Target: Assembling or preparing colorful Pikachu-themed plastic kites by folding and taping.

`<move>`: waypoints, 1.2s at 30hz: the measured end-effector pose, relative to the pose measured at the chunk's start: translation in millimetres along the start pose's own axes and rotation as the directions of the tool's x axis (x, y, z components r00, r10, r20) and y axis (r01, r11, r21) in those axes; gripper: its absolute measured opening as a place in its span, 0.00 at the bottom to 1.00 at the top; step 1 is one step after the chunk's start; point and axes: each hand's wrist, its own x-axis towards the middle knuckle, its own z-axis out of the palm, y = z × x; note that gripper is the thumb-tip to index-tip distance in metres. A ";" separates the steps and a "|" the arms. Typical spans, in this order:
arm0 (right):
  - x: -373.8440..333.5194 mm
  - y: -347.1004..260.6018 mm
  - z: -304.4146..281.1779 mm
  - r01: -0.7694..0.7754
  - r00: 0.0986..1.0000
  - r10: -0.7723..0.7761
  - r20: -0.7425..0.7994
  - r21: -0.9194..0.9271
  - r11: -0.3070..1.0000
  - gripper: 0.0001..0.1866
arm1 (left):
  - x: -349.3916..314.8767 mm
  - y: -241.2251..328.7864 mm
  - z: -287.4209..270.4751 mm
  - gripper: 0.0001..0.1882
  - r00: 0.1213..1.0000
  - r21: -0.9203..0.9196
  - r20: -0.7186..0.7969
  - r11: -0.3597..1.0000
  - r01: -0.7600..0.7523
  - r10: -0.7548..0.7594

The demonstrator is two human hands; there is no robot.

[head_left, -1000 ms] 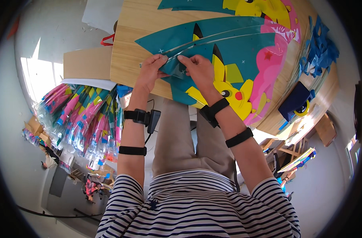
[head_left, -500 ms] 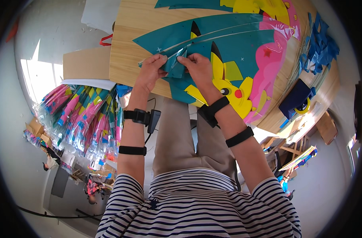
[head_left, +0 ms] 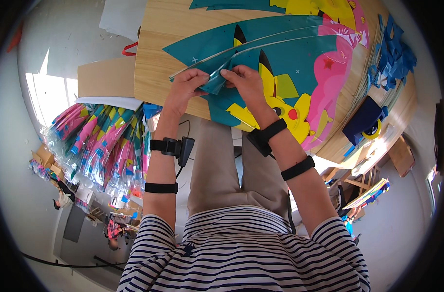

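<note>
A teal, pink and yellow plastic kite sail (head_left: 299, 53) with a cartoon figure lies on the wooden table, its near part hanging past the edge. My left hand (head_left: 184, 90) pinches a crumpled corner of this film between thumb and fingers. Close by on the right, my right hand (head_left: 248, 86) pinches the same folded piece. The bunched teal film (head_left: 217, 83) stands up between both hands. Two thin pale lines run across the sail above them; whether they are rods or edges I cannot make out.
Another printed sheet (head_left: 236, 4) lies at the table's far side. Blue strips (head_left: 394, 53), thin sticks and a dark blue object (head_left: 360, 120) with a yellow round part are at right. Left stands a cardboard box (head_left: 105, 78) beside a heap of plastic-wrapped printed bundles (head_left: 98, 146).
The film between my hands has become more bunched and folded. Both hands have shifted slightly, the right one a little to the right.
</note>
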 end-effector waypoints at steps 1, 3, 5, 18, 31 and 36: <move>-0.1 0.4 -1.7 -0.010 1.000 0.010 0.011 0.036 0.999 0.17 | -0.5 1.5 1.1 0.05 1.000 0.025 0.016 1.000 0.001 -0.001; -1.2 -1.3 -4.3 -0.040 0.999 0.037 0.035 0.100 0.994 0.16 | -2.5 2.8 4.3 0.05 0.999 0.054 0.035 0.998 -0.015 0.013; -3.0 -5.4 -7.0 -0.082 0.995 0.073 0.063 0.153 0.985 0.14 | -3.5 0.5 7.9 0.04 0.998 0.072 0.056 0.997 -0.038 0.034; 2.7 9.2 -26.6 -0.102 0.987 0.076 0.144 0.190 0.976 0.07 | -2.4 -13.7 17.3 0.01 1.000 -0.014 0.014 1.000 -0.016 0.016; 1.7 7.0 -22.5 -0.095 0.993 0.074 0.096 0.230 0.968 0.04 | -0.9 -16.7 8.1 0.04 0.998 -0.031 0.005 0.998 -0.055 0.056; 3.2 8.5 -23.0 -0.086 0.991 0.063 0.117 0.197 0.977 0.05 | 3.0 -19.0 1.5 0.06 0.990 -0.090 -0.116 0.991 -0.094 0.083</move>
